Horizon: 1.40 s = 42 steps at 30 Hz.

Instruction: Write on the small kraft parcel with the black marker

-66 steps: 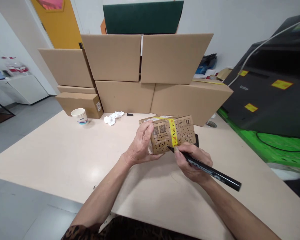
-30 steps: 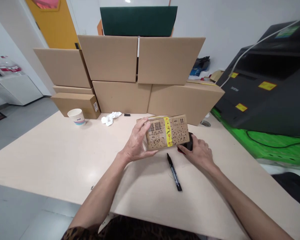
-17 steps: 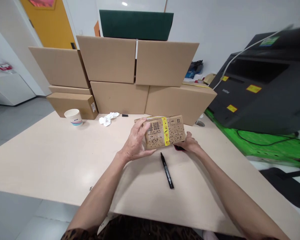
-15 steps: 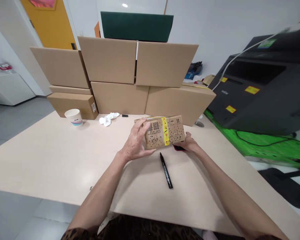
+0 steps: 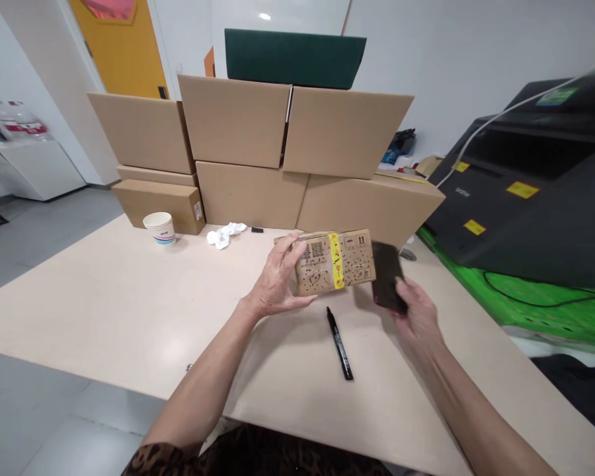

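Observation:
My left hand [image 5: 280, 277] grips the left end of a small cardboard box [image 5: 322, 268] with black printed marks and a band of yellow tape, held tilted above the table. To its right, my right hand [image 5: 419, 311] is closed around the lower edge of a dark smartphone [image 5: 389, 277] with a reddish rim, lifted off the table. The phone stands close to the box's right end. Below the box a black marker pen [image 5: 340, 344] lies on the table [image 5: 188, 311], its tip showing.
Brown cardboard boxes [image 5: 250, 192] are stacked along the back, topped by a dark green box [image 5: 295, 58]. A paper cup [image 5: 160, 229], crumpled tissue [image 5: 225, 235] and small black cap [image 5: 257, 230] stand before them. A large dark printer [image 5: 515, 205] is at right.
My right hand has drawn the phone out from beside and behind the box and moved it right and up. The left hand still holds the box; the view has shifted slightly.

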Each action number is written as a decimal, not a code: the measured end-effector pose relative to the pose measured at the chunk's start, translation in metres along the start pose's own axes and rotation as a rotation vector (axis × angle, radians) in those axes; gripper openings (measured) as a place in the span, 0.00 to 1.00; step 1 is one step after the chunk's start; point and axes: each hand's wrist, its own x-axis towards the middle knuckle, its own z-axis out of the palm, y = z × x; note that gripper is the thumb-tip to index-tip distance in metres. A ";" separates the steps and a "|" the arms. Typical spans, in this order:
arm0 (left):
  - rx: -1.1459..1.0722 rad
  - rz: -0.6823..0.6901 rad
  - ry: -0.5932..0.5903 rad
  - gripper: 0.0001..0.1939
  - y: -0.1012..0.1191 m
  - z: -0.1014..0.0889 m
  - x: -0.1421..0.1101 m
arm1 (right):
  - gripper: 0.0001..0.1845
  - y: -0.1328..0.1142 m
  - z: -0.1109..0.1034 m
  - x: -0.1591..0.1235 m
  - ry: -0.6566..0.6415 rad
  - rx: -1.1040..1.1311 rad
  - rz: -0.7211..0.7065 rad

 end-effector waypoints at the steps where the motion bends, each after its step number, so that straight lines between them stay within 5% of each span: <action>1: -0.001 -0.002 -0.002 0.61 0.000 0.000 0.000 | 0.24 -0.008 -0.001 -0.008 -0.006 0.071 -0.037; 7: 0.014 -0.002 -0.008 0.60 0.000 -0.002 0.001 | 0.31 -0.039 0.014 -0.059 -0.054 0.106 -0.076; 16: 0.052 -0.046 -0.050 0.53 0.004 -0.007 0.003 | 0.29 -0.022 0.054 -0.124 -0.329 0.037 -0.065; 25: 0.036 -0.084 -0.063 0.45 0.003 -0.009 0.001 | 0.27 -0.011 0.074 -0.132 -0.452 0.030 -0.072; 42: 0.049 -0.042 0.055 0.59 0.000 0.006 -0.002 | 0.29 0.002 0.084 -0.136 -0.475 -0.047 -0.153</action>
